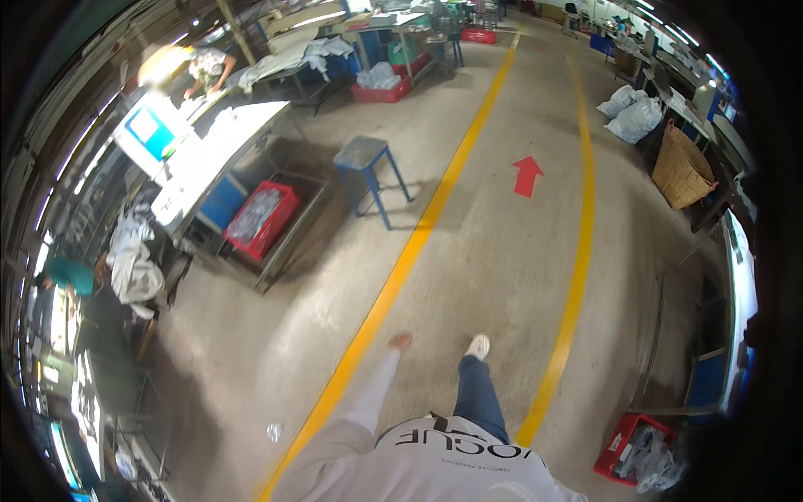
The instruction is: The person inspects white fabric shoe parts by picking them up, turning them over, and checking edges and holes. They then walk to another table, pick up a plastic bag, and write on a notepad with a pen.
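Note:
My left hand (401, 341) hangs low in front of me above the bare floor, beside a yellow floor line (371, 322). It appears to hold nothing, its fingers loosely apart, though it is small in view. A pale long sleeve (375, 389) covers that arm. No part of my right hand shows. One white shoe (478, 345) and a dark blue trouser leg (480, 393) are stretched forward on the walkway.
Two yellow lines border the walkway, with a red arrow (527, 176) between them. A blue-legged stool (368, 171) and worktable (217, 159) with a red crate (263, 219) stand left. On the right are a woven basket (682, 167), white sacks (633, 117) and another red crate (621, 448).

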Motion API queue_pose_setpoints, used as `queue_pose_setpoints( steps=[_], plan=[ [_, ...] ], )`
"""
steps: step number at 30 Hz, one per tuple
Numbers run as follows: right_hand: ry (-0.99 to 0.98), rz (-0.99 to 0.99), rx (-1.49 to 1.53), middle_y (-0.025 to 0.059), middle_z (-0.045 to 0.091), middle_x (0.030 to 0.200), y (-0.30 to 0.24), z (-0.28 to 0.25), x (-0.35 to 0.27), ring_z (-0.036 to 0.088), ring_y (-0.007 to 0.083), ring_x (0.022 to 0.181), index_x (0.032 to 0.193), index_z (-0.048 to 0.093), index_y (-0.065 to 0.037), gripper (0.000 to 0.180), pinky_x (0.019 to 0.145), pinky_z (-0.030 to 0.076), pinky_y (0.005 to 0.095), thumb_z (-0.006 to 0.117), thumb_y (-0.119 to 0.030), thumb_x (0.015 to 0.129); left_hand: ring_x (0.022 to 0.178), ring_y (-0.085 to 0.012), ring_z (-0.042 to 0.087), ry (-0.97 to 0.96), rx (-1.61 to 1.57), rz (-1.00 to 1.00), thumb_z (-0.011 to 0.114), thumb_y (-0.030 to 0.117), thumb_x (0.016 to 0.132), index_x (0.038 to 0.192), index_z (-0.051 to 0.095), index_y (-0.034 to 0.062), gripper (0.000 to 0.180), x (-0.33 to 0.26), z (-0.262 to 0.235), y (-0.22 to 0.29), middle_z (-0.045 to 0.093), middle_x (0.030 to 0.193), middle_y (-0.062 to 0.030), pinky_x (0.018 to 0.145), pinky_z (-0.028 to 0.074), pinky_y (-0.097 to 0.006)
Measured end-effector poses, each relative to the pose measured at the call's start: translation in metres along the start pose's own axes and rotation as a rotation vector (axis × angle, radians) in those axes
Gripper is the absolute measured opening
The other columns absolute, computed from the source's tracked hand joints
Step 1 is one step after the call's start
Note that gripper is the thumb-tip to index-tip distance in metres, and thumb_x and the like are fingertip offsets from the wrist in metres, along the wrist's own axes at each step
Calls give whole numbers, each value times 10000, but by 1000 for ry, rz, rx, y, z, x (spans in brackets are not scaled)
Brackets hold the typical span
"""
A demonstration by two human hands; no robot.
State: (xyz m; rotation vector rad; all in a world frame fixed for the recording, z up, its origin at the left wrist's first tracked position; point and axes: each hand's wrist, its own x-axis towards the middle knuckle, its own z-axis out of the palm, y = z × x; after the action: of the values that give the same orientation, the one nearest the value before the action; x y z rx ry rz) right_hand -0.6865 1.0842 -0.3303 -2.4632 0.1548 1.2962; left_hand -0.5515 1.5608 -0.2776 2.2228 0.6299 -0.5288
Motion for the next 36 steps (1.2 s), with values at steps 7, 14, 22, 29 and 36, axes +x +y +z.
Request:
queue_pose_setpoints(
  steps=[7, 14, 22, 29, 36],
  plan=[
    [-107, 144, 105, 77, 654, 982, -45, -200, 117, 616, 228, 903, 1057, 649, -118, 281, 778, 486, 382, 523, -285, 869, 743, -175, 616, 310, -1086, 439, 536, 198, 897, 1001, 611, 42, 202, 252, -134, 270, 647, 872, -51, 739, 503, -283],
    [1, -163, -617, 99, 634, 1088, -160, -545, 368, 601, 245, 1010, 1096, 627, -109, 307, 848, 473, 392, 556, -275, 847, 705, -236, 586, -368, -106, -488, 519, 317, 796, 822, 658, 91, 267, 277, -44, 186, 621, 738, -117, 610, 456, -404],
    [469, -367, 705, 38, 653, 777, -399, -910, 576, 609, 145, 705, 1042, 654, -66, 248, 669, 489, 310, 507, -204, 898, 762, -256, 596, -243, -307, -775, 515, 337, 804, 922, 655, 88, 309, 468, -92, 305, 631, 815, -146, 662, 466, -419],
    [215, -165, -43, 110, 680, 865, -421, -950, 707, 647, 282, 816, 1053, 641, -81, 377, 742, 503, 385, 453, -344, 858, 928, -304, 591, -56, -273, -247, 488, 381, 839, 1100, 599, 68, 423, 872, -201, 533, 615, 1007, -189, 791, 460, -430],
    [-132, 98, -19, 154, 630, 1069, -422, -1079, 823, 593, 324, 1000, 1120, 601, -49, 400, 858, 456, 427, 446, -326, 876, 919, -225, 628, 210, -816, 353, 541, 307, 881, 1059, 624, 61, 315, 1210, -394, 844, 670, 963, -106, 823, 470, -339]
  ],
)
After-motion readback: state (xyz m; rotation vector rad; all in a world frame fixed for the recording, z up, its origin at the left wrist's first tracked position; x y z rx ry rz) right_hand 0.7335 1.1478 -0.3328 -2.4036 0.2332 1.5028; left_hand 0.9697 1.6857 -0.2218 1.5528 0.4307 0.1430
